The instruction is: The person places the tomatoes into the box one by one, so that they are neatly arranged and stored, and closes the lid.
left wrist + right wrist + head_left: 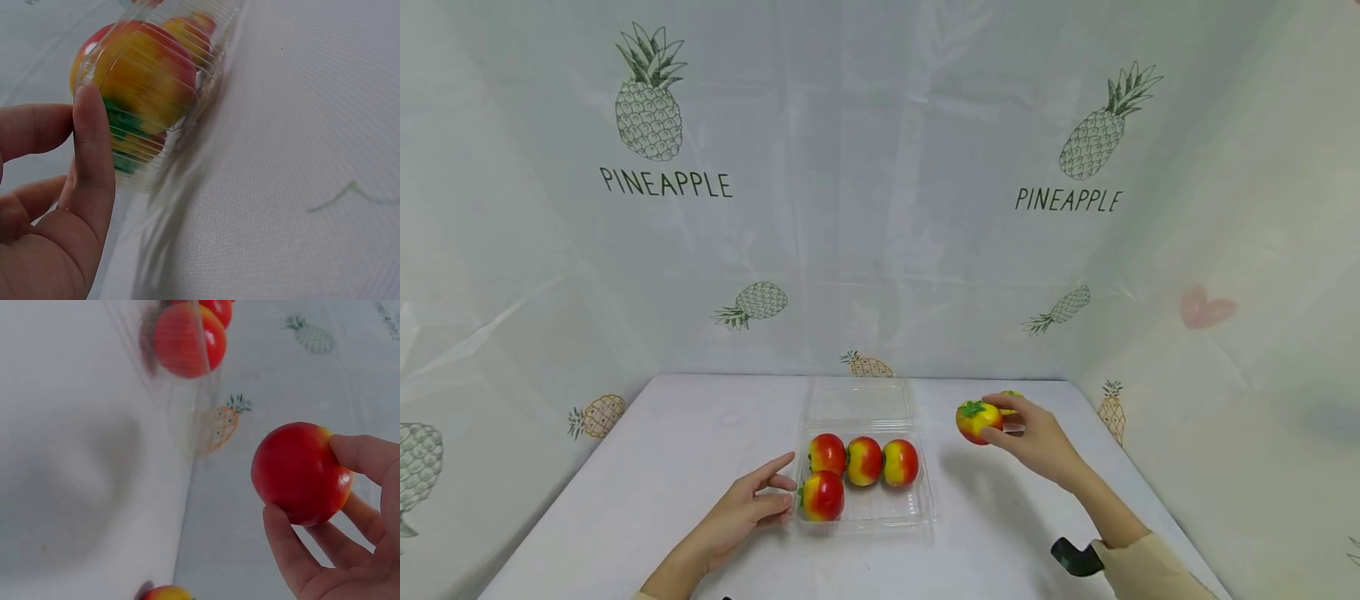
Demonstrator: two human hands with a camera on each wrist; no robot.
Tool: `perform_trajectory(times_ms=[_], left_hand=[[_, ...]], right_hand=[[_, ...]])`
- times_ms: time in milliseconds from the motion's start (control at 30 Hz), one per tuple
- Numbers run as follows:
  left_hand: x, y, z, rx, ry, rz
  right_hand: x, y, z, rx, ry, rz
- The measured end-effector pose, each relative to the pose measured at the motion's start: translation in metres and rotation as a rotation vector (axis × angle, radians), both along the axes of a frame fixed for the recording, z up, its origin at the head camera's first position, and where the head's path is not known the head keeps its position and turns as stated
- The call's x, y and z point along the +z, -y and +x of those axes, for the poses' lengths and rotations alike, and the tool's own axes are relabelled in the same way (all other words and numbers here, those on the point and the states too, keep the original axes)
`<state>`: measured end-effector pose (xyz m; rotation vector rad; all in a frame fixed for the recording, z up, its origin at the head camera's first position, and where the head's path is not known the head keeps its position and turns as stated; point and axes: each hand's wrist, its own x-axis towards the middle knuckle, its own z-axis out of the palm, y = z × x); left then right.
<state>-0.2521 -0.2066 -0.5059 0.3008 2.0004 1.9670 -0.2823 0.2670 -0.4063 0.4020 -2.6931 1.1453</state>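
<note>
Looking from the head view, I see the right hand (pixel 1037 437) holding a red-and-yellow fruit (pixel 976 423) above the desk (pixel 722 417), to the right of a clear plastic box (pixel 898 524), with the box's lid (pixel 857 406) folded back at the far side. Four similar fruits (pixel 864 462) sit inside, three along the back row and one at the front left, so I'd judge the bare front-right floor the natural spot to lower this one. Another fruit (pixel 1011 393) peeks out behind the holding hand. The left hand (pixel 737 510) is at the box's left side, its fingers loosely bent and wrapped around nothing. In the left wrist view, a fingertip rests against the ribbed wall; a light touch there ought to steady the box, while a hard push could buckle such thin plastic. In the right wrist view, the grip is closed around the fruit's sides, thumb opposite fingers, and the fruit is well apart from the box. Its skin looks slick, so I'd keep the pinch even, clear the rim, and let go only once it touches bottom.
</note>
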Motion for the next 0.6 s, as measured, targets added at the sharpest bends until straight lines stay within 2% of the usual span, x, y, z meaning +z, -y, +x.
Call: perform_trajectory(times_ms=[267, 600], left_hand=[[0.001, -0.001, 0.000, -0.006, -0.004, 0.006], [0.002, 0.000, 0.001, -0.002, 0.006, 0.006]], right_hand=[[0.007, 0.025, 0.001, 0.069, -0.047, 0.004], [0.014, 0.045, 0.000, 0.152, -0.054, 0.017]])
